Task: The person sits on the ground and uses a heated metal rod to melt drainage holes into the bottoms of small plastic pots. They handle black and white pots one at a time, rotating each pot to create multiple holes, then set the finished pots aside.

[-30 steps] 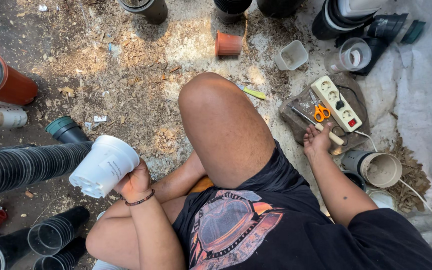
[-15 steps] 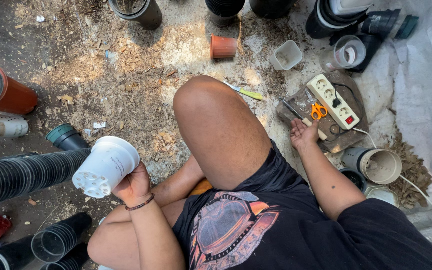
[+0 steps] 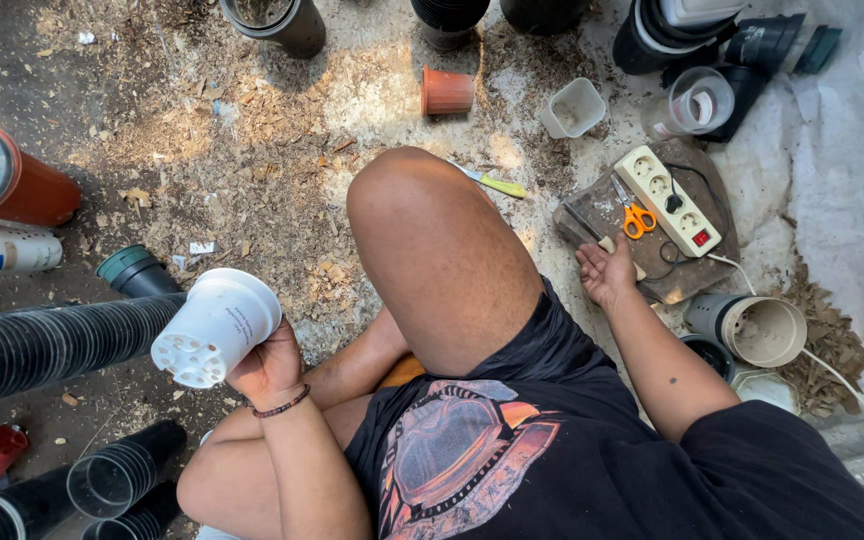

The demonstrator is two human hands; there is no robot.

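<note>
My left hand [image 3: 270,368] holds a white plastic pot [image 3: 215,326] on its side, with the perforated bottom facing me. It hovers above the ground to the left of my raised knee. My right hand [image 3: 607,272] rests on a brown board [image 3: 680,282] on the right. Its fingers curl around the pale handle of a thin dark tool [image 3: 584,224] that lies on the board. Orange-handled scissors [image 3: 634,215] and a cream power strip [image 3: 670,200] lie just beyond that hand.
Black corrugated pots [image 3: 47,345] lie stacked at the left by an orange pipe [image 3: 7,182] and a white can [image 3: 2,252]. A terracotta pot [image 3: 446,92], a yellow-green knife [image 3: 497,184], clear cups [image 3: 572,107] and more pots [image 3: 757,330] lie on the chip-strewn ground.
My right hand has slid slightly down the board and settled on the tool's handle. My left hand keeps the white pot in about the same place.
</note>
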